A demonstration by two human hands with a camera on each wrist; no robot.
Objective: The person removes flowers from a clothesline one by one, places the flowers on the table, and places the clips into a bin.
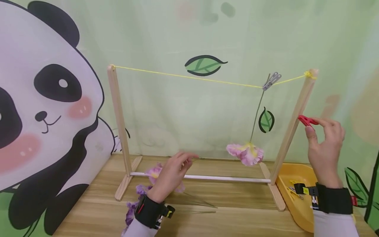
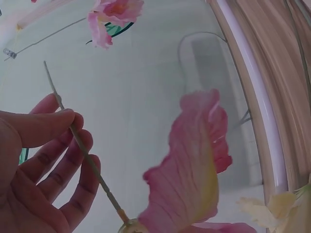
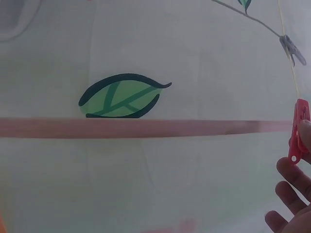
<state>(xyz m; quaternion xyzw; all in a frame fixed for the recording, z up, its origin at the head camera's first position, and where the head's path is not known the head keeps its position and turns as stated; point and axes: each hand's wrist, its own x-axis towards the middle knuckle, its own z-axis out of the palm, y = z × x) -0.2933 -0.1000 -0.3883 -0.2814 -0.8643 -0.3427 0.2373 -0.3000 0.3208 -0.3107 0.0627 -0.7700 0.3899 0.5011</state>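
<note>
My left hand point(image 1: 171, 174) pinches the green stem point(image 2: 99, 179) of a pink artificial flower point(image 2: 187, 170) between thumb and fingers, low in front of the wooden stand. In the head view that flower is mostly hidden behind the hand. My right hand point(image 1: 325, 148) pinches a red clothespin point(image 1: 307, 120) near the right post. A grey clothespin point(image 1: 270, 81) grips the yellow string point(image 1: 189, 77) and the stem of another pink flower point(image 1: 247, 154), which hangs head down.
Wooden posts point(image 1: 119, 121) stand at both ends of the string, joined low by a white rod point(image 1: 228, 178). A yellow tray point(image 1: 291, 210) with small items sits at the right. Purple flowers point(image 1: 130, 212) lie on the table point(image 1: 237, 220) by the left wrist.
</note>
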